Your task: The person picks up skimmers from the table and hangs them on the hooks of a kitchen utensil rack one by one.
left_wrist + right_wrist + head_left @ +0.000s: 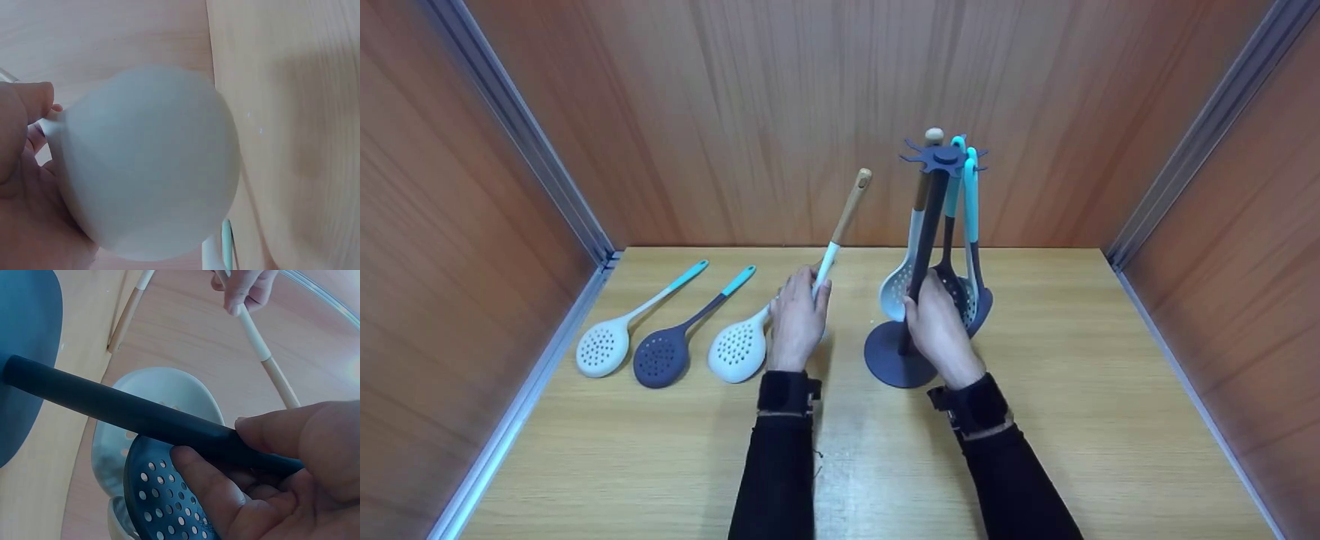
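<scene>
My left hand (pixel 799 319) grips a white ladle (pixel 846 217) by the white shaft, its wooden handle end slanting up and away. In the head view the hand hides most of the bowl; the left wrist view shows its smooth round back (pixel 149 163). My right hand (pixel 941 326) holds the pole of a dark utensil stand (pixel 934 217), thumb and fingers around it. From the stand's hooks hang a white slotted skimmer (pixel 895 291) with a wooden handle, a dark slotted skimmer (pixel 169 495) with a turquoise handle, and other utensils partly hidden by the right hand.
On the table to the left lie a white skimmer (pixel 602 349) and a dark skimmer (pixel 661 358), both turquoise-handled. Another white skimmer (pixel 737 351) lies partly beneath the left hand. Wooden panels (pixel 765 120) enclose the back and sides.
</scene>
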The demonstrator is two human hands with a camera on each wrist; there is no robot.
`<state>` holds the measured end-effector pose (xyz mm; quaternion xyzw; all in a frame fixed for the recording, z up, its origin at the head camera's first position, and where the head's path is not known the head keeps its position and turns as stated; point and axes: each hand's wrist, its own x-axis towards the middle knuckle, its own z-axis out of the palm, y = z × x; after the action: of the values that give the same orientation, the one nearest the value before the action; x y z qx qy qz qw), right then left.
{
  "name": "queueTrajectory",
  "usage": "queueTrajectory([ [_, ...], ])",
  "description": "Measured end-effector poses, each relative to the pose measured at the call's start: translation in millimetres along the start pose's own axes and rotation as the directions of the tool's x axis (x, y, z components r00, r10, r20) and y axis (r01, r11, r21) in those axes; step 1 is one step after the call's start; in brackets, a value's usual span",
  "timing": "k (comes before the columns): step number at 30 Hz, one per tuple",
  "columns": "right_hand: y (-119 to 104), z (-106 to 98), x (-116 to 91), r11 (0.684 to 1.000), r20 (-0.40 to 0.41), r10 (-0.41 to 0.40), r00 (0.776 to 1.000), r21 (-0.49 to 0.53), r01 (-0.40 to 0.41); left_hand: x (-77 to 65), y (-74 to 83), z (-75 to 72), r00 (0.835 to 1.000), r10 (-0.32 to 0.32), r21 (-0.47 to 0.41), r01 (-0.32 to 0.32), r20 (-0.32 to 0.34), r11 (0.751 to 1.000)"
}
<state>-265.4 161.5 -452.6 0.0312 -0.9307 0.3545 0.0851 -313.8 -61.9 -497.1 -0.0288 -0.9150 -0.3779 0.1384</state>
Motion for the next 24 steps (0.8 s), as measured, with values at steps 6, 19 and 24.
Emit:
queueTrajectory([
  [6, 0.6, 0.4, 0.4, 1.000, -0.012, -0.025, 1.000, -0.014, 0.025, -1.4, 3.6, -4.8, 0.999, 0.027, 0.011, -0.027, -0.045, 1.000],
  [19, -0.6, 0.5, 0.6, 1.000, 0.001, -0.003, 1.000, 0.006, 0.003, -2.5, 10.8, -16.0, 0.987, 0.047, -0.039, -0.053, -0.151, 0.998],
  [24, -1.1, 0.2, 1.5, 1.000, 0.012, 0.024, 1.000, 0.002, -0.024, -3.0, 12.5, -18.7, 0.979, 0.059, -0.079, -0.075, -0.194, 0.994],
])
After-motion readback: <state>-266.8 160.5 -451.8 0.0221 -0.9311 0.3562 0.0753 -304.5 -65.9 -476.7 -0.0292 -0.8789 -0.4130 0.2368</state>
